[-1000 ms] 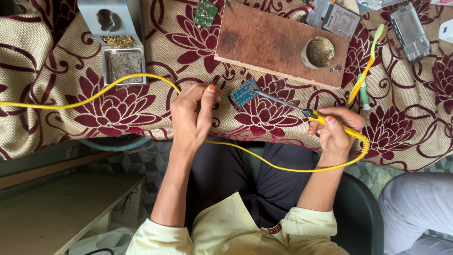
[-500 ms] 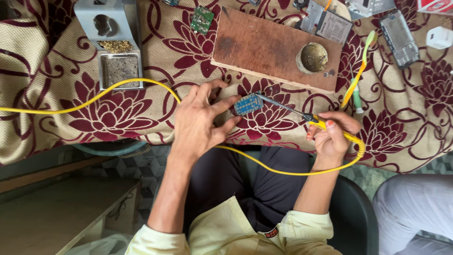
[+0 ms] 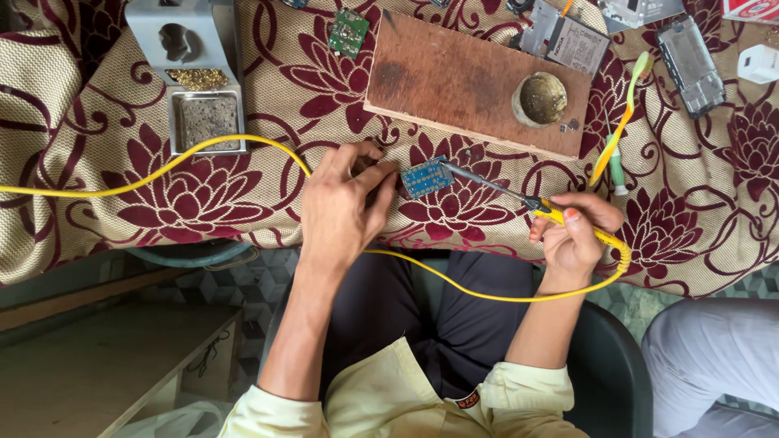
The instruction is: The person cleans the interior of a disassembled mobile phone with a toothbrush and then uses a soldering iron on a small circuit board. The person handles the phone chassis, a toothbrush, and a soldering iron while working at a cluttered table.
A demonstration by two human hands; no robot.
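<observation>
Two hands work over a counter (image 3: 97, 89) draped in cream cloth with maroon flowers. The right hand (image 3: 578, 235) is closed around the yellow grip of a soldering iron (image 3: 519, 195), whose thin dark tip reaches the right edge of a small blue board (image 3: 427, 177). That board is rectangular, dotted with rows of pale pads, and lies flat on the cloth just below the wood block (image 3: 462, 81). The left hand (image 3: 345, 207) rests palm down just left of the board, fingers loosely spread and holding nothing; its fingertips are at or very near the board's left edge. A yellow cord (image 3: 162, 170) runs from the iron's handle, loops under both wrists and trails off to the left.

Up at the far edge, a flat grey rectangular pack (image 3: 574, 45) with a pale label lies tilted beside the block. At the top right corner sits part of a red and white box (image 3: 751, 10), with a small white cube (image 3: 761, 63) just below it.
</observation>
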